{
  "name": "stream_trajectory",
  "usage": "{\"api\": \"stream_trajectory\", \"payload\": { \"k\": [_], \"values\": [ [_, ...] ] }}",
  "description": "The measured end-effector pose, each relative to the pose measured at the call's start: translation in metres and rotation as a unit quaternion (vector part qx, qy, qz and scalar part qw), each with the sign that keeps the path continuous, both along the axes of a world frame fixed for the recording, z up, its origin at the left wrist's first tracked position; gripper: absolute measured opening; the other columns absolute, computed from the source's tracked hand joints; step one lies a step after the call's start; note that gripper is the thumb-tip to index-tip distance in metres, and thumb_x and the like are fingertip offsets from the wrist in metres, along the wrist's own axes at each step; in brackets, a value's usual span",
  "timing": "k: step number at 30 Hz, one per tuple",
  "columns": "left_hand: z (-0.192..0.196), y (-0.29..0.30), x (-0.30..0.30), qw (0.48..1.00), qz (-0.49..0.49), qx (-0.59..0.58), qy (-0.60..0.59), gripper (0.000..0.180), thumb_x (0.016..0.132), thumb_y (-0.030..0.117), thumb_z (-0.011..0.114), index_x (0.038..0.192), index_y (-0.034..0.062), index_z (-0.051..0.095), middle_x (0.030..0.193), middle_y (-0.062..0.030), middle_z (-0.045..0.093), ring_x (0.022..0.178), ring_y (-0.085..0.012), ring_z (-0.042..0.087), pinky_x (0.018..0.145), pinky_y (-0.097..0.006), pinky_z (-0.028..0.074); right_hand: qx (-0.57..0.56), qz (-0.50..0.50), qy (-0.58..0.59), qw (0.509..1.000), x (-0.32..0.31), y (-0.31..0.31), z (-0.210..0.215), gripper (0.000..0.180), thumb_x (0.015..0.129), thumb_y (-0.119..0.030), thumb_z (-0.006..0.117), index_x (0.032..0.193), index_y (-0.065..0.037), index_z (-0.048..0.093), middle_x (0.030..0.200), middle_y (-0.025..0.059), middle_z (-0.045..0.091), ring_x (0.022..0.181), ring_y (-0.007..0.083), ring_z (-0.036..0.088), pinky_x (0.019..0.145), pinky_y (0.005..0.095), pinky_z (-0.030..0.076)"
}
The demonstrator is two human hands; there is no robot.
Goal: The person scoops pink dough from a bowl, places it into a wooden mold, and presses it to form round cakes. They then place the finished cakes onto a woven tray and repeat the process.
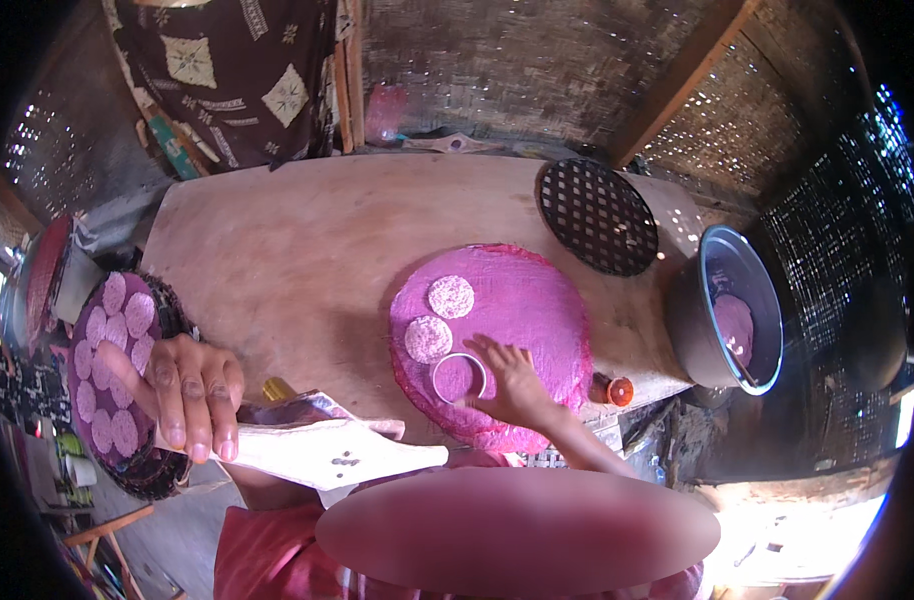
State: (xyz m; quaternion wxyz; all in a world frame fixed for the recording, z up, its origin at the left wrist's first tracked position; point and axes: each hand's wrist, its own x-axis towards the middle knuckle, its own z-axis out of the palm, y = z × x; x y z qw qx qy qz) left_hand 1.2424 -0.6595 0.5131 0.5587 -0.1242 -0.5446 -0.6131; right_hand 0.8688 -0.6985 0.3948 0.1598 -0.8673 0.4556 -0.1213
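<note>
On the bench [307, 250], her right hand [512, 385] presses fingers spread beside the ring mold [458, 378]; left hand [182, 390] grips a pale paddle [327, 452].

On the bare wooden table [307, 240], the round pink cloth-covered board [537, 300] sits toward the near edge — two flat pink discs [451, 296] and a small metal ring cutter [458, 378] lie on it. Behind it, toward the far right corner, lies a dark round lattice mat [597, 216]; off the right edge stands a grey metal pot [727, 310].
</note>
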Motion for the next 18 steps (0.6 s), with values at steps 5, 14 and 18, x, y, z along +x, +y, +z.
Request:
{"api": "stream_trajectory", "payload": {
  "k": [5,14,18],
  "values": [
    [0.000,0.005,-0.002,1.000,0.000,-0.005,-0.015,0.089,0.099,0.061,0.012,0.066,0.0010,0.068,0.059,-0.0152,0.067,0.047,-0.0270,0.066,0.032,-0.027,0.036,-0.186,0.223,-0.195,0.937,0.000,0.034,0.159,0.038,0.066,-0.026,0.081,0.096,-0.010,0.064,0.097,0.0060,0.058,0.089,0.0225,0.056,0.075,0.0420,0.038],
    [-0.007,0.023,0.016,0.988,0.107,0.098,0.045,0.088,0.099,0.062,0.014,0.050,0.0081,0.064,0.044,-0.0053,0.060,0.036,-0.0167,0.060,0.038,-0.029,0.048,-0.426,0.176,-0.300,0.835,0.064,0.071,0.228,0.025,0.070,-0.034,0.068,0.078,-0.012,0.059,0.081,0.0011,0.055,0.075,0.0203,0.055,0.071,0.0377,0.041],
    [0.000,0.028,0.009,0.989,0.115,0.089,0.028,0.089,0.099,0.062,0.013,0.051,0.0086,0.065,0.044,-0.0053,0.060,0.038,-0.0172,0.061,0.039,-0.029,0.044,-0.423,0.188,-0.307,0.832,0.059,0.072,0.226,0.026,0.070,-0.034,0.068,0.080,-0.011,0.060,0.084,0.0018,0.055,0.077,0.0212,0.055,0.073,0.0393,0.041]
  ]
}}
